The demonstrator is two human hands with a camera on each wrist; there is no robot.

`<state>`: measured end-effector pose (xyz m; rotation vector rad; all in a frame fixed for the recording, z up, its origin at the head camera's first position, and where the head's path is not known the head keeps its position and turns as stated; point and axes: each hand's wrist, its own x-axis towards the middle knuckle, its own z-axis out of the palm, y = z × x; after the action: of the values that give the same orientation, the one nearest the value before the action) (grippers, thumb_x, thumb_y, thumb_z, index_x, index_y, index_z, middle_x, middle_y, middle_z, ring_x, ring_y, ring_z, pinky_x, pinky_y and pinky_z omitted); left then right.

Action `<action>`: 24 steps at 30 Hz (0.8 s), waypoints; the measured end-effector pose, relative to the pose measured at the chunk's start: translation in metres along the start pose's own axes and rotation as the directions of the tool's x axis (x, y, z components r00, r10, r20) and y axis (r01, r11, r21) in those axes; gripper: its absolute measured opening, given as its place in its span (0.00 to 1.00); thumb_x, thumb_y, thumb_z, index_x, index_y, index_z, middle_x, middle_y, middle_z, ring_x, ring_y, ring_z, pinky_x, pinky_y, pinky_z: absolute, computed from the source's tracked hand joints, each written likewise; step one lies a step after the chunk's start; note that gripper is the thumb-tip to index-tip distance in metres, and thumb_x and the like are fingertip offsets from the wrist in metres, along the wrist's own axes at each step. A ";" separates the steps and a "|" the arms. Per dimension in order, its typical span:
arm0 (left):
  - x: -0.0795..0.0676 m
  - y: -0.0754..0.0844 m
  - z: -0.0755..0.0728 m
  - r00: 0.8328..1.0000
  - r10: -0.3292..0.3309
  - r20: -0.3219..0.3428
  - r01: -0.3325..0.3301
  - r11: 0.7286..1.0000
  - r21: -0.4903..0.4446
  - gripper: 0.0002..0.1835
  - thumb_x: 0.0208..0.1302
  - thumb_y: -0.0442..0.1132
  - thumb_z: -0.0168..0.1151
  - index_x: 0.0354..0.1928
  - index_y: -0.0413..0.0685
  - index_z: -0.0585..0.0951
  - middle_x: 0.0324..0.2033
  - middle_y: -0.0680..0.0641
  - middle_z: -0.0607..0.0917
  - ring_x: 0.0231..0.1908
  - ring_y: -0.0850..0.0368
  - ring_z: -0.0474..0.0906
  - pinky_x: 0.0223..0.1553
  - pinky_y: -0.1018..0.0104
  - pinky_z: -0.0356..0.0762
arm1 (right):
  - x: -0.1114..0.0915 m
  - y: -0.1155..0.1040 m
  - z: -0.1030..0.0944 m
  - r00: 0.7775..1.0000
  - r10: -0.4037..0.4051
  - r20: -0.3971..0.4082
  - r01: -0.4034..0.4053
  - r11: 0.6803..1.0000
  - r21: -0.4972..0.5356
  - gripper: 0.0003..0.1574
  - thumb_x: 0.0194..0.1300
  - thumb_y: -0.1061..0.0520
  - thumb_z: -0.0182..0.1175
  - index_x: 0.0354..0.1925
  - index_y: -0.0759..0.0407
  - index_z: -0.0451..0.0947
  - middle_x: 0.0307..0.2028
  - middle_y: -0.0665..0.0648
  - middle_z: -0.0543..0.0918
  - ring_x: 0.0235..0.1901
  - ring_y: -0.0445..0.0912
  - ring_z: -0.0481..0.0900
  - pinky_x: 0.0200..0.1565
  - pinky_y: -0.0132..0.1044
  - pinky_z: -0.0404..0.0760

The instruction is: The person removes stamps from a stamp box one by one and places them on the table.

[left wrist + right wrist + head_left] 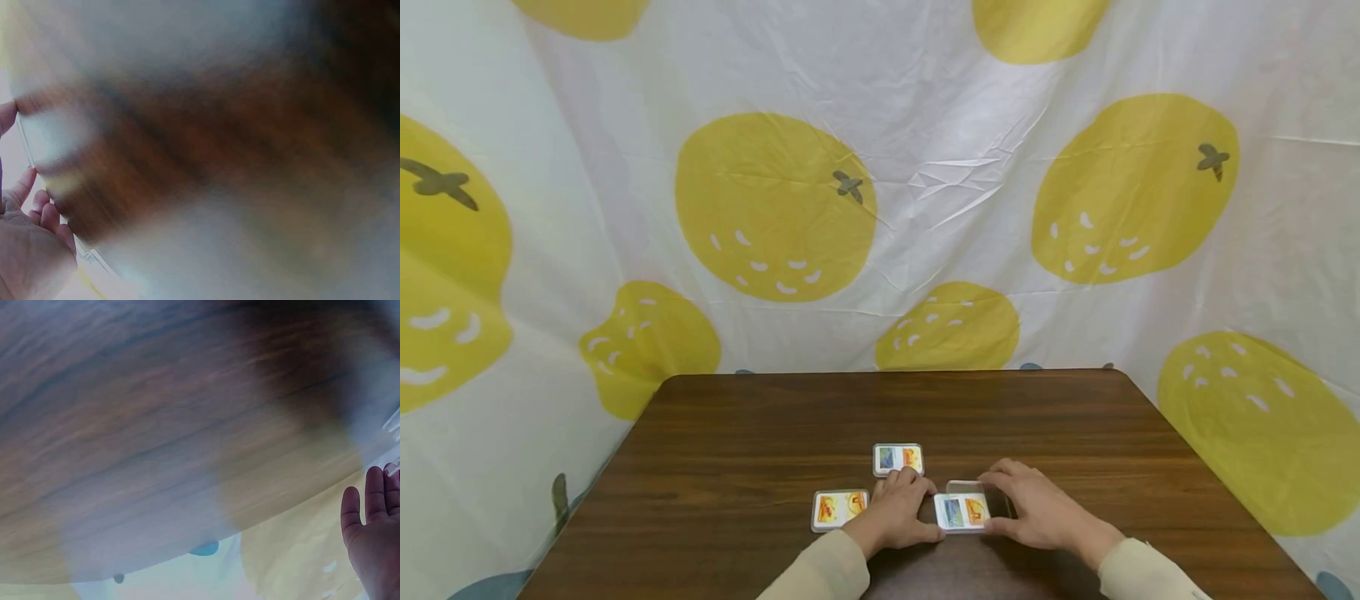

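Observation:
In the head view, a flat clear card case with a blue picture and an orange picture lies between my hands. A transparent lid-like piece shows past its far edge. My left hand holds the case's left side, thumb near the front corner and index finger toward the back. On the other side, my right hand has its thumb by the case's right edge and its fingertips at the clear piece. Clear plastic appears at the right fingertips in the right wrist view. How far the two pieces overlap is hard to tell.
Another card case with orange pictures lies left of my left hand, partly covered by it. Behind that hand is a third case, blue and orange. The brown wooden table meets a lemon-print cloth behind.

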<state>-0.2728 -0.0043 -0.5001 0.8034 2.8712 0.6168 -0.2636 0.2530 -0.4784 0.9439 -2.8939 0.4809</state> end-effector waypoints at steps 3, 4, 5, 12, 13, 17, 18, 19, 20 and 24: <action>0.000 0.000 0.000 1.000 0.002 0.001 -0.002 1.000 0.001 0.28 0.54 0.60 0.70 0.53 0.57 0.77 0.49 0.54 0.72 0.50 0.56 0.65 0.54 0.56 0.63 | -0.004 0.003 -0.004 1.000 0.002 -0.007 -0.002 1.000 0.016 0.37 0.59 0.39 0.69 0.59 0.59 0.77 0.52 0.51 0.76 0.51 0.50 0.76 0.53 0.55 0.74; 0.000 0.000 0.000 1.000 0.003 0.001 -0.003 1.000 0.003 0.28 0.54 0.60 0.70 0.53 0.57 0.77 0.49 0.54 0.72 0.50 0.56 0.65 0.54 0.56 0.63 | -0.005 0.005 -0.006 1.000 0.004 -0.009 -0.004 1.000 0.025 0.37 0.60 0.39 0.69 0.59 0.59 0.77 0.52 0.51 0.76 0.51 0.50 0.76 0.52 0.56 0.74; 0.000 0.001 0.000 1.000 0.003 0.001 -0.003 1.000 0.003 0.28 0.54 0.60 0.70 0.53 0.57 0.77 0.50 0.54 0.72 0.50 0.56 0.65 0.55 0.56 0.63 | -0.007 0.006 -0.007 1.000 0.012 -0.008 -0.012 0.999 0.034 0.37 0.60 0.38 0.69 0.59 0.60 0.77 0.52 0.51 0.76 0.51 0.50 0.76 0.51 0.56 0.75; 0.001 0.000 0.001 1.000 0.008 -0.006 -0.008 1.000 0.008 0.28 0.54 0.60 0.71 0.53 0.56 0.78 0.50 0.54 0.72 0.51 0.56 0.66 0.55 0.56 0.63 | -0.019 0.022 -0.016 0.998 0.063 -0.012 -0.062 0.994 0.092 0.38 0.59 0.38 0.70 0.59 0.60 0.76 0.52 0.50 0.75 0.51 0.50 0.76 0.50 0.55 0.76; 0.001 0.000 0.001 1.000 0.007 -0.003 -0.007 1.000 0.008 0.28 0.54 0.60 0.71 0.54 0.57 0.77 0.50 0.54 0.72 0.51 0.56 0.65 0.55 0.56 0.63 | -0.021 0.024 -0.018 0.998 0.069 -0.006 -0.068 0.993 0.100 0.39 0.59 0.38 0.69 0.59 0.61 0.76 0.52 0.50 0.75 0.52 0.51 0.76 0.51 0.55 0.76; 0.000 0.001 -0.001 1.000 -0.003 0.006 0.003 1.000 0.009 0.29 0.54 0.60 0.71 0.54 0.57 0.77 0.51 0.54 0.72 0.52 0.56 0.65 0.56 0.56 0.63 | -0.028 0.032 -0.022 0.997 0.079 0.007 -0.079 0.990 0.113 0.41 0.59 0.36 0.68 0.60 0.61 0.76 0.52 0.50 0.75 0.52 0.51 0.76 0.51 0.54 0.76; 0.000 0.001 -0.001 1.000 -0.003 0.008 0.003 1.000 0.008 0.29 0.54 0.60 0.71 0.54 0.57 0.77 0.51 0.54 0.72 0.51 0.56 0.65 0.56 0.56 0.63 | -0.030 0.033 -0.023 0.996 0.083 0.011 -0.084 0.990 0.117 0.41 0.59 0.36 0.68 0.60 0.61 0.76 0.52 0.50 0.75 0.52 0.52 0.76 0.51 0.54 0.76; 0.000 0.001 -0.002 1.000 -0.003 0.009 0.003 1.000 0.009 0.29 0.54 0.60 0.71 0.54 0.57 0.77 0.51 0.54 0.72 0.51 0.56 0.65 0.56 0.56 0.63 | -0.032 0.035 -0.024 0.997 0.082 0.009 -0.083 0.990 0.116 0.41 0.59 0.36 0.68 0.59 0.61 0.76 0.52 0.50 0.75 0.52 0.52 0.77 0.51 0.54 0.76; 0.000 0.000 -0.002 1.000 -0.002 0.012 0.002 1.000 0.004 0.29 0.55 0.60 0.71 0.54 0.56 0.77 0.51 0.53 0.72 0.51 0.56 0.65 0.56 0.56 0.63 | -0.033 0.036 -0.024 0.997 0.081 0.005 -0.081 0.990 0.112 0.41 0.58 0.36 0.69 0.59 0.61 0.76 0.51 0.50 0.75 0.51 0.52 0.77 0.50 0.55 0.76; 0.000 -0.001 -0.002 1.000 0.010 0.017 -0.010 1.000 -0.005 0.29 0.56 0.59 0.70 0.55 0.55 0.77 0.51 0.53 0.72 0.51 0.55 0.65 0.55 0.55 0.62 | -0.040 0.043 -0.025 0.996 0.094 -0.006 -0.093 0.990 0.106 0.40 0.57 0.37 0.70 0.58 0.61 0.77 0.51 0.52 0.76 0.51 0.54 0.77 0.50 0.56 0.76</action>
<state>-0.2734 -0.0059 -0.4984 0.8192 2.8504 0.6151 -0.2575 0.3161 -0.4723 0.8170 -2.9383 0.6497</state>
